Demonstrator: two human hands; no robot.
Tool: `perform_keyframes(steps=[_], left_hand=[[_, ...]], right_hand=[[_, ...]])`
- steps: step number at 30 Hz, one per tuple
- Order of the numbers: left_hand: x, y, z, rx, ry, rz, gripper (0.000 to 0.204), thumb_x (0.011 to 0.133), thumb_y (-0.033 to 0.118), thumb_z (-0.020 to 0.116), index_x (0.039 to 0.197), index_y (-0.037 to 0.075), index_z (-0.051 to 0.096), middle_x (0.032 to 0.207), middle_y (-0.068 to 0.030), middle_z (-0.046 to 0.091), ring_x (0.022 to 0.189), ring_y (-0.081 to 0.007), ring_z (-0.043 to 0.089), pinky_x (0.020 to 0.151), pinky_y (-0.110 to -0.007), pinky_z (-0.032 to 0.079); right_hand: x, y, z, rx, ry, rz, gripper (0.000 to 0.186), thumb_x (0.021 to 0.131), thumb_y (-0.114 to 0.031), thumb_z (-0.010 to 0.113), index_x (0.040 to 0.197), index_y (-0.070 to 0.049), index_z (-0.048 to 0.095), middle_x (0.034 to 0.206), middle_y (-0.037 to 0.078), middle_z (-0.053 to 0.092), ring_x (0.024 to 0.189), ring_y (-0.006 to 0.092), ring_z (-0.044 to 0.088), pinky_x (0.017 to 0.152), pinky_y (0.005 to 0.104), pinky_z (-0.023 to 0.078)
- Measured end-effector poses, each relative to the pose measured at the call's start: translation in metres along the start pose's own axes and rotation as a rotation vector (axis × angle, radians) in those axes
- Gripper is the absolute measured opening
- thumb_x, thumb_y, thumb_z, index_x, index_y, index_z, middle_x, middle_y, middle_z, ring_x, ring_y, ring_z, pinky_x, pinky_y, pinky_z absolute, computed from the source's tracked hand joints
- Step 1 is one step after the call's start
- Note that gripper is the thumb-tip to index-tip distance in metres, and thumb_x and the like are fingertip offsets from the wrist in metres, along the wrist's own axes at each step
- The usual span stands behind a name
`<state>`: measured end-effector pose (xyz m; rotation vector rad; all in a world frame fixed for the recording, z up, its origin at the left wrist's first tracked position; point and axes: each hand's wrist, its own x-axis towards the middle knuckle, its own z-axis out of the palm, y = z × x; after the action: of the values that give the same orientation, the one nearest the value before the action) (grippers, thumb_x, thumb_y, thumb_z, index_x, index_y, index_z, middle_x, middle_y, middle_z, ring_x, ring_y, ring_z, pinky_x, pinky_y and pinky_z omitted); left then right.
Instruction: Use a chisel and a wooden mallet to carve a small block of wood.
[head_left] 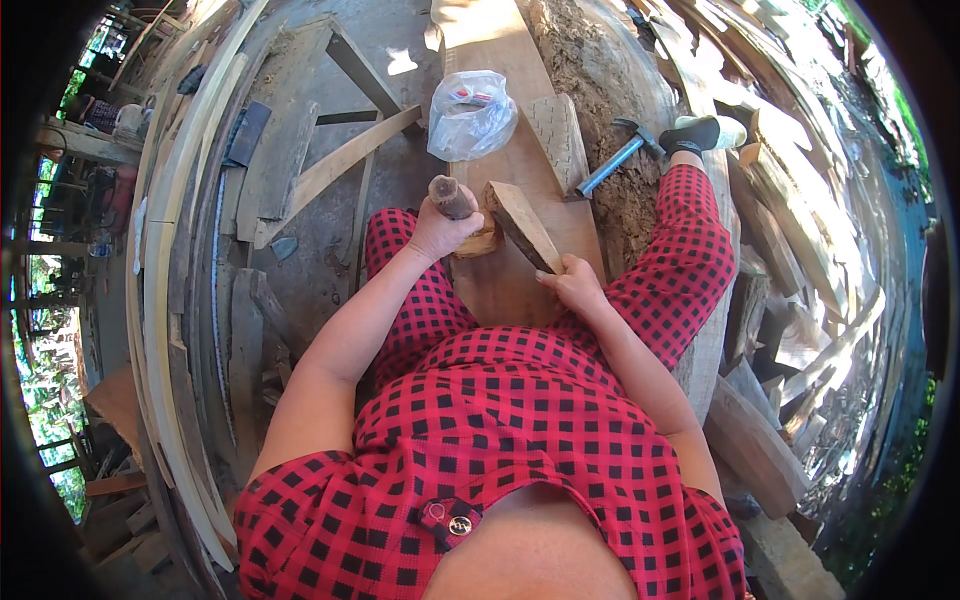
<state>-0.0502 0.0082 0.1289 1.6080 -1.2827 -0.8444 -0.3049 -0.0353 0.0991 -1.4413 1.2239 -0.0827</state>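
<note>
My left hand point(440, 232) is closed around a thick brown wooden handle point(448, 198), its rounded end pointing up. Whatever tool lies below the fist is hidden. My right hand point(580, 288) grips the near end of a wedge-shaped piece of wood point(523, 225), which slants away to the left. The wedge's far end comes close to my left hand. Under my left hand, a small wooden block point(482, 240) shows in part, resting on a broad brown plank point(575, 235) between my legs.
A clear plastic bag point(470, 135) sits on the plank ahead. To its right, a hammer with a blue handle point(610, 168) lies beside a short board point(556, 140). Long wood strips point(165, 240) run along the left, and cut timber point(790, 220) is piled at the right.
</note>
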Motion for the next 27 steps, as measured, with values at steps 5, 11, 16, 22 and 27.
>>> perform_keyframes(steps=[5, 11, 16, 22, 27], left_hand=[[0.008, -0.002, 0.004, -0.035, 0.011, -0.021, 0.015, 0.072, 0.006, 0.069, 0.078, 0.007, 0.055, 0.074, 0.0025, 0.056, 0.069, -0.0079, 0.053, 0.065, -0.026, 0.045], [0.017, -0.017, 0.009, -0.138, -0.032, -0.051, 0.014, 0.068, 0.011, 0.071, 0.070, 0.003, 0.059, 0.066, -0.0010, 0.062, 0.060, -0.0104, 0.057, 0.061, -0.028, 0.048], [0.015, -0.004, 0.015, -0.120, 0.017, 0.006, 0.017, 0.069, 0.015, 0.071, 0.067, 0.001, 0.061, 0.063, -0.0025, 0.062, 0.060, -0.0107, 0.058, 0.062, -0.029, 0.048], [0.013, -0.018, 0.008, -0.085, -0.036, -0.064, 0.019, 0.068, 0.017, 0.071, 0.065, 0.001, 0.060, 0.063, -0.0035, 0.061, 0.060, -0.0105, 0.057, 0.062, -0.029, 0.048], [0.017, -0.029, 0.014, -0.092, -0.007, 0.011, 0.020, 0.068, 0.017, 0.071, 0.065, 0.000, 0.060, 0.063, -0.0042, 0.061, 0.060, -0.0109, 0.056, 0.062, -0.029, 0.048]], right_hand=[[-0.020, -0.027, -0.018, 0.070, 0.144, -0.280, 0.031, 0.079, -0.025, 0.072, 0.088, 0.000, 0.057, 0.067, 0.007, 0.058, 0.054, 0.0125, 0.055, 0.047, 0.0265, 0.043], [-0.083, -0.117, -0.055, 0.358, 0.252, -0.719, 0.024, 0.082, -0.014, 0.071, 0.096, -0.004, 0.055, 0.075, -0.001, 0.059, 0.061, 0.0079, 0.052, 0.051, 0.0256, 0.043], [-0.088, -0.107, -0.074, -0.418, 0.374, -0.682, 0.029, 0.079, -0.020, 0.072, 0.088, -0.004, 0.050, 0.066, 0.012, 0.061, 0.062, 0.0311, 0.062, 0.056, 0.0392, 0.047], [-0.101, -0.120, -0.085, -0.290, 0.374, -0.596, 0.031, 0.076, -0.020, 0.074, 0.091, -0.004, 0.051, 0.063, 0.016, 0.058, 0.064, 0.0342, 0.062, 0.056, 0.0382, 0.046], [-0.098, -0.108, -0.071, -0.285, 0.359, -0.784, 0.026, 0.080, -0.012, 0.071, 0.094, -0.002, 0.052, 0.069, 0.008, 0.055, 0.062, 0.0141, 0.054, 0.060, 0.0284, 0.045]])
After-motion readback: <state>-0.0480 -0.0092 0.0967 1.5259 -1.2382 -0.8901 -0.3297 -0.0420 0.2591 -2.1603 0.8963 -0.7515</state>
